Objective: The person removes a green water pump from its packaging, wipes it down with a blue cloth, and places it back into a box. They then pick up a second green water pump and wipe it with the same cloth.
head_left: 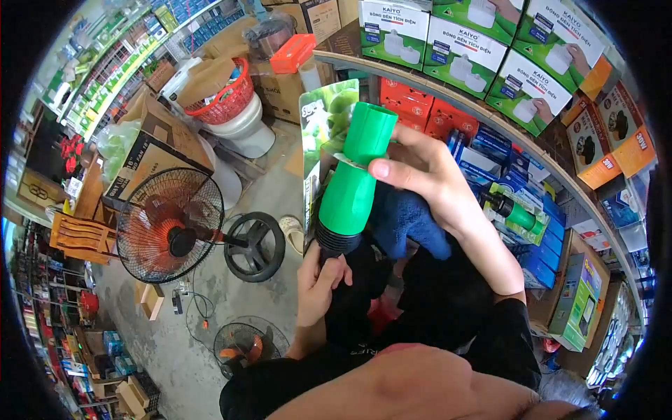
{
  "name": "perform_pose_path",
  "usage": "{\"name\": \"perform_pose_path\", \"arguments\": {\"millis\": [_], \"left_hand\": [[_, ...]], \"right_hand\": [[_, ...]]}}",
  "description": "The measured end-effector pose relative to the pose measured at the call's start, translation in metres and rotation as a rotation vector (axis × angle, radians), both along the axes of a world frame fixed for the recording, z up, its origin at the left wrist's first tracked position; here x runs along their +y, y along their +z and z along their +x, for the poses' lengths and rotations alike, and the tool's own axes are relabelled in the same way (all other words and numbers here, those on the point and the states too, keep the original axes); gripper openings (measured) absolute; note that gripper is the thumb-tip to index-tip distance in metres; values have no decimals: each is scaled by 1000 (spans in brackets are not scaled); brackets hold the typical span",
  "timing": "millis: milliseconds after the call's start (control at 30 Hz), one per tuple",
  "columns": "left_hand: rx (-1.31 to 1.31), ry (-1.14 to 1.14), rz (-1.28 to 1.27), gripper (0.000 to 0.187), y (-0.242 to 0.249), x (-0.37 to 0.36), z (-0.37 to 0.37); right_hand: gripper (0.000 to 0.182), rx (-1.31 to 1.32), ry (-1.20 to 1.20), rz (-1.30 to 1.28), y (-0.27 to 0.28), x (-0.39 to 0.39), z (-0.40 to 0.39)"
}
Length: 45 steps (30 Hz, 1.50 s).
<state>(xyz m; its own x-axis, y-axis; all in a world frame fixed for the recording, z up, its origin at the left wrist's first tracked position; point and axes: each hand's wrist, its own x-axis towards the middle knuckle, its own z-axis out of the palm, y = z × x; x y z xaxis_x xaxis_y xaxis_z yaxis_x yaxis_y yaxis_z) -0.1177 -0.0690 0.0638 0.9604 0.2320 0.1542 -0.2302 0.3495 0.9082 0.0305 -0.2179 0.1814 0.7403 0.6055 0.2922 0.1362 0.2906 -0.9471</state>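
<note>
A green plastic hose nozzle (pixel 350 192) with a black ribbed end is held up in front of me, fixed to a printed card (pixel 311 143) with a green leafy picture. My right hand (pixel 423 168) is closed around its upper part, thumb across the narrow neck. At the bottom, my left hand (pixel 322 283) grips the black end and the card's lower edge, fingers curled. Just beneath the right hand there is a blue cloth (pixel 409 224), partly hidden. To the right, a similar green and black nozzle (pixel 518 212) on a card lies over blue boxes.
A curved shelf (pixel 448 91) with Kaiyo bulb boxes (pixel 458 56) runs along the right. To the left stand a fan (pixel 175 234) with its round base (pixel 255 246), a carton (pixel 150 150) and a red basket (pixel 224 98). Another fan (pixel 248 343) and cables lie on the floor.
</note>
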Motion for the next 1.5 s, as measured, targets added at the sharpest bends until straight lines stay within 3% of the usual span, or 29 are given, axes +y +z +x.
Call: {"name": "perform_pose_path", "arguments": {"millis": [333, 433, 567, 700, 767, 833, 900, 967, 1133, 1367, 1500], "left_hand": [[28, 3, 68, 35, -2, 3, -1], [109, 1, 132, 40, 6, -2, -4], [138, -8, 247, 49, -3, -6, -6], [-96, -66, 154, 53, 4, -7, 2], [-129, -33, 109, 53, 3, -9, 5], [-245, 115, 319, 50, 5, -9, 8], [-211, 66, 243, 46, 3, -8, 6], [-213, 174, 235, 41, -9, -7, 8], [-102, 177, 384, 19, 2, -10, 7], [-160, 201, 317, 18, 3, -12, 8], [-134, 161, 252, 35, 6, -14, 7]], "right_hand": [[59, 78, 92, -88, -7, 1, 6], [74, -87, 48, -107, -12, 2, 4], [56, -9, -157, -90, -5, -1, 1], [45, 96, -320, -13, 11, -4, -6], [46, 99, -367, 13, 12, -1, -8], [47, 80, -376, 8, 10, -1, -10], [47, 118, -382, 18, 6, -2, -13], [47, 155, -394, 30, 4, -3, -14], [45, 79, -480, 81, 6, 3, -17], [37, -56, -536, 188, -1, 6, -15], [32, -77, -556, 216, -2, 5, -12]]}}
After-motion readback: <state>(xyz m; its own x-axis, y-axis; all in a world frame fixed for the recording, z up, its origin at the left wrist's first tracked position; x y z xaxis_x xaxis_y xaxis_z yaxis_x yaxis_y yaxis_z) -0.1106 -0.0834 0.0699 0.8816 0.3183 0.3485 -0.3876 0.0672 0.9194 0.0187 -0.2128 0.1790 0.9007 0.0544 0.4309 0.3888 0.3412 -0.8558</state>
